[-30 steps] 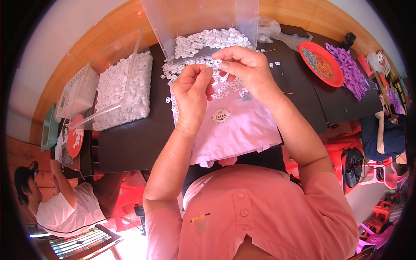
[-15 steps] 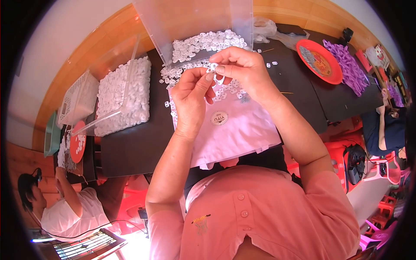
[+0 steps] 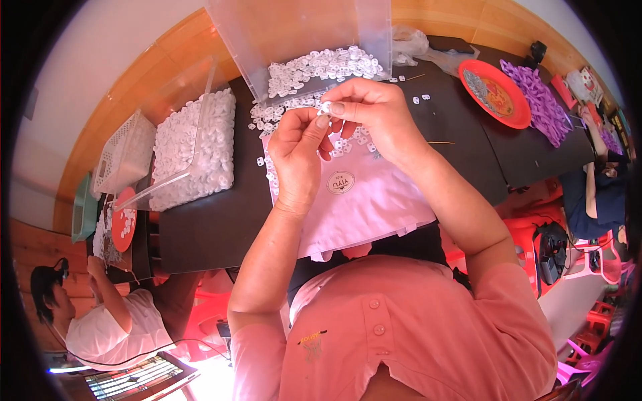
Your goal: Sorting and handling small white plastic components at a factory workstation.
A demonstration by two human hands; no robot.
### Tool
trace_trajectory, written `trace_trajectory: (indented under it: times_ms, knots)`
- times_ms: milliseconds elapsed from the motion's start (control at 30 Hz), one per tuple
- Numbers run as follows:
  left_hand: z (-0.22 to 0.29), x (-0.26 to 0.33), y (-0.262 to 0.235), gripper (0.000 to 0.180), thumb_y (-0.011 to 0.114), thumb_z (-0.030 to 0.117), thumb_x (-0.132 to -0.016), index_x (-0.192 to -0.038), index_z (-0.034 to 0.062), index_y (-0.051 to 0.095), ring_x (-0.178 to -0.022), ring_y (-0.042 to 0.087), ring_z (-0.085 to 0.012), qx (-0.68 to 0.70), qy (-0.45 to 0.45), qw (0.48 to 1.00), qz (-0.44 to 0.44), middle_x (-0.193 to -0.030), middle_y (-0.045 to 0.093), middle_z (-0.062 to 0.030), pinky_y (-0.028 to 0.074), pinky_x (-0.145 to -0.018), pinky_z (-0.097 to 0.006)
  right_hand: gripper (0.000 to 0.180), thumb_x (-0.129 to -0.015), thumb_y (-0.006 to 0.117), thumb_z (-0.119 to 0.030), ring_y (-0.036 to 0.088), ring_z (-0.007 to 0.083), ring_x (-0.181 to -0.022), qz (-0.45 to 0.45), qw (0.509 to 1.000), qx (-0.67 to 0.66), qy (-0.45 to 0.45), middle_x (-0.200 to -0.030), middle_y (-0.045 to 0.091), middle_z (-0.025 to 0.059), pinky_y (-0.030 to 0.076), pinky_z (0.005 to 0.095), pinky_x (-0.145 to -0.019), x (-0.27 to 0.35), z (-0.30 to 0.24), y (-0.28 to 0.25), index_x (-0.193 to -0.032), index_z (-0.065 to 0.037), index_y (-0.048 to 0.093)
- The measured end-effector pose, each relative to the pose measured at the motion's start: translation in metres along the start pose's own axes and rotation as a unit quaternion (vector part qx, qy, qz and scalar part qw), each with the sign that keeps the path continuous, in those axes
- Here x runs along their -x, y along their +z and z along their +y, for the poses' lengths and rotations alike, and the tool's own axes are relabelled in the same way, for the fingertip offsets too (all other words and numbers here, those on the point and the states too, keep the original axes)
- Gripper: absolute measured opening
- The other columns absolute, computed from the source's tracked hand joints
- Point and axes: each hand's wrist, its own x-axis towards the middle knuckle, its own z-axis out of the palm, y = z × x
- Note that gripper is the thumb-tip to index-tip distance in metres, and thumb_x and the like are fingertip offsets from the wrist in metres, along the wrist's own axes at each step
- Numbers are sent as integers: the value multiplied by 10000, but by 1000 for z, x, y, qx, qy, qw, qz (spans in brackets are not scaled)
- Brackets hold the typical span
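Above the pale pink cloth [image 3: 364, 200] spread on the dark tabletop [image 3: 207, 227], the left hand [image 3: 301, 157] and the right hand [image 3: 371, 113] meet, fingertips of both pinched together on one small white plastic piece [image 3: 326, 107] held in the air between them. Just beyond that cloth, a clear plastic bin [image 3: 301, 33] lies tipped toward the person, and a heap of the same small white pieces [image 3: 321, 67] spills from its mouth onto the tabletop and the cloth's far edge. To the left of the cloth, a second clear bin [image 3: 194, 144] is piled full of white pieces, with a white lattice basket [image 3: 124, 157] beside it further left; what the basket holds cannot be told. Past that basket, a small red dish [image 3: 124, 227] sits near another person in a white shirt [image 3: 107, 327]. To the right of the cloth and well apart from it, a red round tray [image 3: 495, 93] carries some small greyish bits, and just beyond it lies a heap of purple pieces [image 3: 542, 107] on the tabletop. A crumpled clear bag [image 3: 411, 43] rests to the right of the tipped bin.
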Motion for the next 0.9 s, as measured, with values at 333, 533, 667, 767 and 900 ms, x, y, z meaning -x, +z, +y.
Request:
trace_trajectory:
  times_ms: [333,533,667,767,900]
  knots:
    - [-1,-3,-3,109,671,27,-872,-954,-6,607,-599,551,-90,61,-1,997,-40,-783,637,-46,435,-480,-219,155,-870,641,-138,606,130,-642,-24,997,-42,68,-750,641,62,471,252,-554,-3,-7,-12,-886,15,656]
    - [7,-3,5,210,709,-26,-813,-1004,-6,623,-649,586,-103,65,18,997,-31,-798,653,-52,451,-509,-218,189,-859,641,-182,604,135,-615,-52,994,-45,89,-712,633,68,448,252,-528,-1,-14,-13,-846,6,653]
    - [2,-3,-2,265,726,-20,-797,-1045,1,636,-675,596,-104,47,21,996,-69,-810,659,-50,464,-529,-219,206,-870,637,-200,592,130,-576,-83,990,-43,108,-678,625,57,437,254,-509,0,-15,-14,-832,2,652]
    - [3,-3,-7,288,741,-10,-785,-1056,5,645,-676,594,-101,38,51,995,-72,-817,663,-48,469,-538,-221,225,-879,639,-220,583,127,-548,-103,988,-34,110,-656,617,43,428,246,-499,1,-19,-12,-826,-2,654]
    - [5,-4,-6,272,749,-6,-773,-1028,1,655,-683,595,-104,68,34,993,-91,-820,665,-51,472,-541,-223,239,-887,638,-233,581,123,-538,-119,988,-2,96,-648,616,42,423,238,-491,0,-20,-16,-820,-4,656]
